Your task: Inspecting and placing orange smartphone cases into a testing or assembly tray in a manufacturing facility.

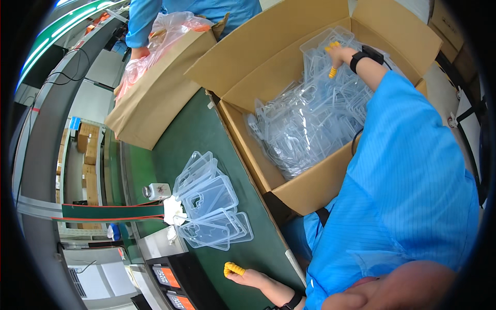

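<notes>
My right hand [338,54], with yellow finger cots, reaches into a cardboard box [312,194] of clear plastic phone cases [305,124]. Its thumb and fingers are apart, over or touching the cases at the far side. Over the green tabletop, my left hand [242,275] has its yellow-covered fingers curled closed; nothing shows in them. A fanned pile of clear phone cases [209,196] lies on the tabletop beyond that hand. White crumpled cloth or tissue [174,211] touches the pile's left side.
A small white bottle [156,191] stands by the pile. Black bins with orange labels [178,281] sit at the lower left. Farther off, a co-worker's blue sleeve [142,23] and hand reach to a plastic-lined carton [160,88]. A green strip [113,211] juts in from the left.
</notes>
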The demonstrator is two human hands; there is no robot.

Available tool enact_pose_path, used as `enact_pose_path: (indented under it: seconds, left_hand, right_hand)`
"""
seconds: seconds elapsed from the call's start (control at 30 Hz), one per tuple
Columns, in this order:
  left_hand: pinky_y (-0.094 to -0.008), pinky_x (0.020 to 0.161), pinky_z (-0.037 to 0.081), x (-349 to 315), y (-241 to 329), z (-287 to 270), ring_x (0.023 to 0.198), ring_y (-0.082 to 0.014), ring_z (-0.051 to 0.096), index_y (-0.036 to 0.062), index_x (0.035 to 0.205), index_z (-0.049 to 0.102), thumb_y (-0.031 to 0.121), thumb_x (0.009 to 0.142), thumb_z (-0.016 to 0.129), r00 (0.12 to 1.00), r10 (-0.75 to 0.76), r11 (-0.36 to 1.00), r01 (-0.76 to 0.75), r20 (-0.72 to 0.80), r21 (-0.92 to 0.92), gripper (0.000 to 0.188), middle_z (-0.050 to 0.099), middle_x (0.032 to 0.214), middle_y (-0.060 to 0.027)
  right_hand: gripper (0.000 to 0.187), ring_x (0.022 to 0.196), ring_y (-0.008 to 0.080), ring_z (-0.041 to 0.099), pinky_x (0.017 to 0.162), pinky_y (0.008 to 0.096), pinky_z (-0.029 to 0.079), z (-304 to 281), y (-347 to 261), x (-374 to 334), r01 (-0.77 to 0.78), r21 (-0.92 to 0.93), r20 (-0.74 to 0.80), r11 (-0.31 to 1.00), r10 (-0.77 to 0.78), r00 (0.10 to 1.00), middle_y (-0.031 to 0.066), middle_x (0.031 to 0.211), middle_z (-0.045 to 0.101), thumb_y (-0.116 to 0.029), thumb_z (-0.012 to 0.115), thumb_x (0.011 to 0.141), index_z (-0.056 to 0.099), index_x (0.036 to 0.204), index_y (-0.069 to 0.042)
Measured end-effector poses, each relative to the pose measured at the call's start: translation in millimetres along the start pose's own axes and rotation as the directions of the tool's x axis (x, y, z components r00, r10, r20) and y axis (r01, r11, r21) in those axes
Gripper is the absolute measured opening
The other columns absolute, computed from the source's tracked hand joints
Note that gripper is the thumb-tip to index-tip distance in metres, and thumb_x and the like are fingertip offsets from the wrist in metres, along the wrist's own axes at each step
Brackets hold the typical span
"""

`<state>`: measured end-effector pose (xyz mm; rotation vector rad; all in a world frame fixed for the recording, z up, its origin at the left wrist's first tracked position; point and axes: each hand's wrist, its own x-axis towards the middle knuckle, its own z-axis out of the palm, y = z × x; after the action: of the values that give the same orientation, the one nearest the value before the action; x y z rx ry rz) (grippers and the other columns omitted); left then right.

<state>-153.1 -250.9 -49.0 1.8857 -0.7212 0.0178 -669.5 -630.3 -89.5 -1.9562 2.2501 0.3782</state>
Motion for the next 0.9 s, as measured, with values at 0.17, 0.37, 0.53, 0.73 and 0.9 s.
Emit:
enact_pose_path:
  seconds: [0.17,0.37,0.53,0.73,0.9]
  left_hand:
    - [-0.0277,0.082,0.037,0.7,-3.0,-1.3,0.088,-0.0205,0.047,-0.0076,0.099,0.043,0.006,0.085,0.033,1.0,0.01,1.0,-0.01,0.016,-0.004,0.022,0.047,0.094,-0.0129]
    - [-0.0284,0.083,0.036,0.6,-2.6,3.4,0.088,-0.0214,0.047,-0.0087,0.099,0.043,0.008,0.087,0.031,0.999,0.026,0.999,-0.025,0.029,-0.041,0.024,0.047,0.094,-0.0143]
    - [-0.0286,0.085,0.037,3.3,-2.9,-1.3,0.092,-0.022,0.048,-0.0084,0.102,0.043,0.001,0.082,0.029,1.0,0.006,0.996,-0.004,0.019,-0.09,0.026,0.048,0.096,-0.0144]
    - [-0.0283,0.083,0.036,4.5,-8.5,-1.1,0.088,-0.0219,0.047,-0.009,0.1,0.043,0.007,0.086,0.031,0.995,0.066,0.991,-0.058,0.07,-0.117,0.024,0.047,0.095,-0.0153]
    - [-0.0281,0.08,0.036,5.2,-13.6,-1.5,0.085,-0.0224,0.045,-0.0087,0.099,0.043,0.012,0.086,0.038,0.994,0.083,0.991,-0.075,0.074,-0.108,0.025,0.047,0.093,-0.0148]
  right_hand:
    - [0.082,0.112,0.0326,0.034,0.09,0.0389,0.033,-15.5,-31.6,-41.0,0.06,-0.108,0.154,0.992,-0.043,0.987,0.0152,0.123,0.035,-0.045,0.068,0.054,0.036,0.12,-0.007]
    - [0.1,0.113,0.0332,0.033,0.09,0.0463,0.029,-24.2,-27.7,-62.9,0.282,0.037,-0.012,0.959,-0.281,0.96,0.0199,0.12,0.036,-0.055,0.07,0.045,0.032,0.122,-0.004]
    - [0.103,0.113,0.0323,0.034,0.092,0.0361,0.03,-12.4,19.8,-52.8,0.254,0.283,0.159,0.925,-0.306,0.939,0.0227,0.121,0.034,-0.055,0.069,0.05,0.025,0.124,0.001]
    - [0.097,0.112,0.0317,0.035,0.091,0.0353,0.031,-10.4,31.4,-115.5,0.335,0.271,0.36,0.902,-0.418,0.834,0.0206,0.122,0.035,-0.055,0.066,0.054,0.027,0.122,0.002]
    - [0.092,0.107,0.03,0.041,0.087,0.0354,0.035,22.1,21.2,-130.6,0.535,-0.119,0.31,0.836,-0.481,0.82,0.0199,0.114,0.043,-0.043,0.074,0.05,0.032,0.12,-0.001]
